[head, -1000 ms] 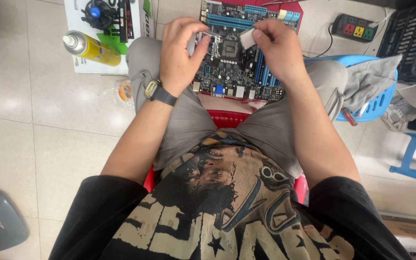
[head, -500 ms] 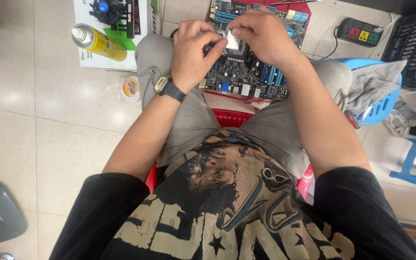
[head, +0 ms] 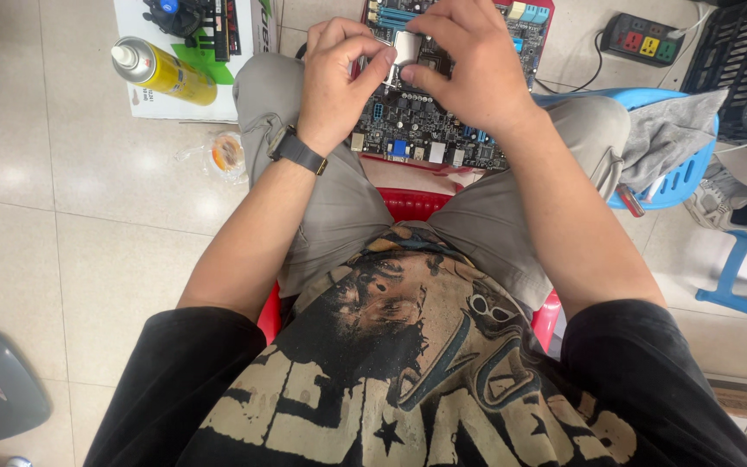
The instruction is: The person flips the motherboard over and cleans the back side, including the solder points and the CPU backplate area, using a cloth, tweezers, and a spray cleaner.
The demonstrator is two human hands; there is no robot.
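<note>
The circuit board (head: 443,130) rests across the person's knees. The left hand (head: 339,82) and right hand (head: 469,69) both pinch a small square metal chip (head: 407,47) over the board's middle. A yellow spray can (head: 162,71) lies on the floor, well apart.

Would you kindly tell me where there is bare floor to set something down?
Bare tiles lie left of the knee, below the yellow spray can. It is crowded by the power strip, blue stool and black crate.
</note>
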